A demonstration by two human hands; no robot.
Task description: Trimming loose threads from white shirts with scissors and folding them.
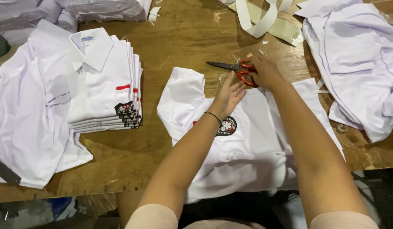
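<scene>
Here, at far left, loose white garments [22,110] beside a neat stack of folded white shirts [105,80] on the wooden bench [183,34]. At centre, a white shirt [247,148] spread flat, left hand [228,95] pressed on it, fingers open. Just right, right hand [264,72] with fingers closed around red-handled scissors [236,68]. Farther right, more white cloth [357,59].

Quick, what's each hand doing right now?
Left hand: open, flat on the white shirt.
Right hand: closed on the red-handled scissors.
</scene>
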